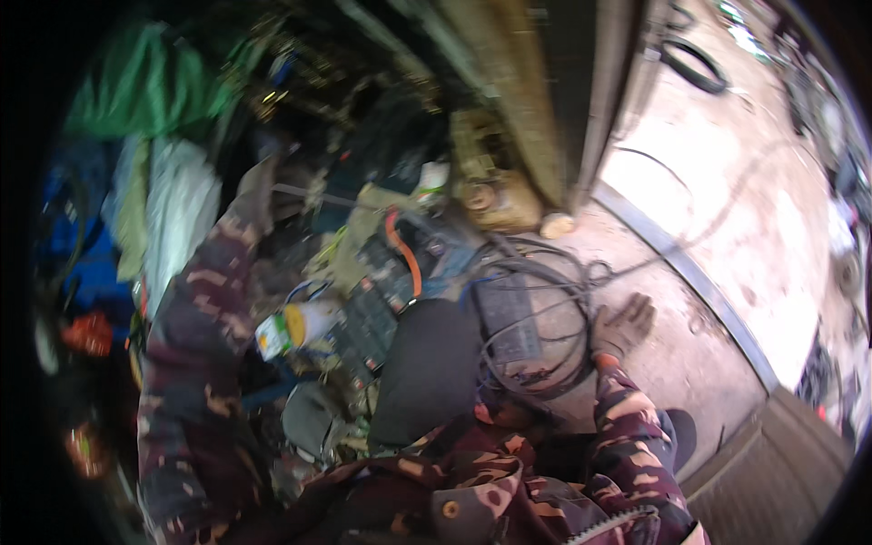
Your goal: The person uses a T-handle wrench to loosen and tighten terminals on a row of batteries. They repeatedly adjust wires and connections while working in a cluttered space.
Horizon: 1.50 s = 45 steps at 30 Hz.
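Observation:
My right hand (623, 329), in a greyish-brown work glove, rests with fingers spread on the concrete floor (668, 363). Just left of it lies a loose coil of black cable (578, 289), looped around and over a dark flat rectangular piece (507, 320). My left hand (260, 186) reaches far forward into the clutter on the left. Motion smears its fingers, and a thin pale rod (313, 193) runs rightward from beside it. Whether the hand holds that rod cannot be made out. An orange strap (404, 252) lies among dark cases right of my left arm.
A yellowish jug (509, 207) stands by a tall post (522, 100). A white-and-yellow container (312, 323) sits near my left sleeve. Green cloth (150, 91) and translucent sheeting (182, 200) hang at left. A metal strip (695, 259) crosses the floor; a black tyre (695, 65) lies beyond.

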{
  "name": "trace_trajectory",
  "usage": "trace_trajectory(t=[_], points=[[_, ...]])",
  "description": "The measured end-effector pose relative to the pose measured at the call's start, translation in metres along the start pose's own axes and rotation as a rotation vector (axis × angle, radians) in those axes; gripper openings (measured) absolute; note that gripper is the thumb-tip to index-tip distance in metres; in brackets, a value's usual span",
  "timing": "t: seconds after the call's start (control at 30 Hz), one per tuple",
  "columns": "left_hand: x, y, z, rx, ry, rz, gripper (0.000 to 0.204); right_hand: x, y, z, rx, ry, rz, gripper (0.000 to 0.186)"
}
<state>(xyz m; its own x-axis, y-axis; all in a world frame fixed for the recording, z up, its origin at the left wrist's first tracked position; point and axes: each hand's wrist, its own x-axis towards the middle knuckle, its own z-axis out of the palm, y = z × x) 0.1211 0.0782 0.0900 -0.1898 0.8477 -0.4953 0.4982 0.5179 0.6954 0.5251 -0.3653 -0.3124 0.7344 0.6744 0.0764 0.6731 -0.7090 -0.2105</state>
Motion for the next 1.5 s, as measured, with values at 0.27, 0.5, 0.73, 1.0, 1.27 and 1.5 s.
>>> trace_trajectory(t=[0.27, 0.5, 0.73, 1.0, 1.27, 1.5], points=[[0.099, -0.007, -0.053, 0.583, 0.386, 0.853, 0.052, 0.0, 0.002, -0.012, 0.06, -0.07, 0.082, 0.087], [0.138, -0.016, -0.091, 1.108, 0.229, 1.413, 0.053, 0.003, -0.001, -0.019, 0.082, -0.114, 0.117, 0.087], [0.162, -0.038, -0.104, 1.225, 0.475, 1.096, 0.051, 0.003, -0.002, -0.02, 0.079, -0.101, 0.112, 0.087], [0.162, -0.073, -0.06, 0.782, 0.567, 1.2, 0.045, 0.001, 0.001, -0.014, 0.092, -0.097, 0.106, 0.088], [0.132, -0.084, -0.029, 0.734, 0.698, 1.455, 0.045, 0.003, -0.003, -0.016, 0.075, -0.12, 0.115, 0.087], [0.096, -0.057, 0.009, 0.773, 0.79, 1.613, 0.036, -0.002, 0.001, -0.01, 0.098, -0.092, 0.111, 0.088]])
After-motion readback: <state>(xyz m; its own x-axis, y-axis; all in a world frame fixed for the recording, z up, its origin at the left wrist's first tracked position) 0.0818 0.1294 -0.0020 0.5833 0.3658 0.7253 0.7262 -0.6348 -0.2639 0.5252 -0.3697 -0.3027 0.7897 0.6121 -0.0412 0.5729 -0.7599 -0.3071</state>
